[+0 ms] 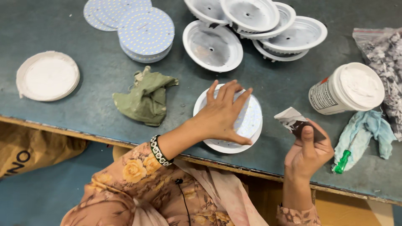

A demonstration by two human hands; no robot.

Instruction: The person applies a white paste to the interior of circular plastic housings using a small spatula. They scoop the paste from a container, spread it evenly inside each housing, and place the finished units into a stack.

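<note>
My left hand (222, 113) lies flat, fingers spread, on a round white LED disc (251, 119) that sits in a shallow white round housing (228, 147) near the table's front edge. My right hand (307, 150) holds a small dark card smeared with white paste (295, 121), pinched under the thumb, to the right of the housing. An open white tub of white paste (349, 88) stands just beyond my right hand.
Several empty white housings (213, 46) are piled at the back. A stack of LED discs (144, 33) is at back left, with a white lid (48, 76) further left. A green rag (146, 98), a green-handled screwdriver (342, 161) on a blue cloth (368, 129) and a plastic bag of small parts (383, 54) lie around.
</note>
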